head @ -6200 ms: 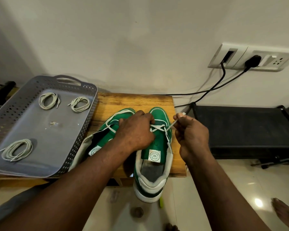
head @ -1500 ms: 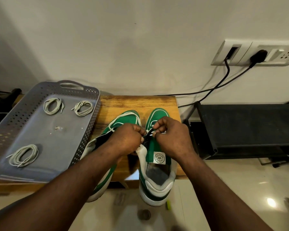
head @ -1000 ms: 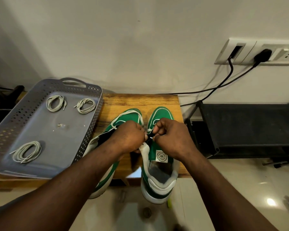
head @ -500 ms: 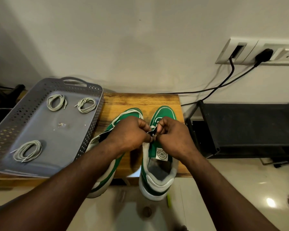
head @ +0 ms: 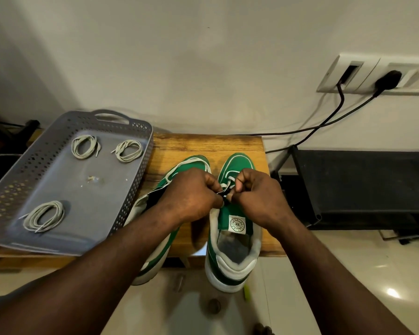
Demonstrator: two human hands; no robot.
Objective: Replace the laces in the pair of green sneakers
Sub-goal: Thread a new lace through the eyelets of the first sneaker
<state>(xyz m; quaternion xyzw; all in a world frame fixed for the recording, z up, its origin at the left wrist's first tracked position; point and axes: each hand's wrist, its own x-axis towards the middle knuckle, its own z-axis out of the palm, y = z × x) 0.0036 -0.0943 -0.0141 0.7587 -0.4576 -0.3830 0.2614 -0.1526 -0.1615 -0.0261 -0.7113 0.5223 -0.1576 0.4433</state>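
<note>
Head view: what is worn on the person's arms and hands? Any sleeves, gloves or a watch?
Nothing worn shows. The left hand and right hand are ungloved, no ring in sight; both forearms are bare to the picture's edge, with no sleeve, watch or bracelet.

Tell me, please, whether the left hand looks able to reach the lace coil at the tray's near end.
Probably yes: the coil lies uncovered in the open grey tray beside the left hand, only the low wall between. The hand must first release its pinch on the right sneaker.
</note>
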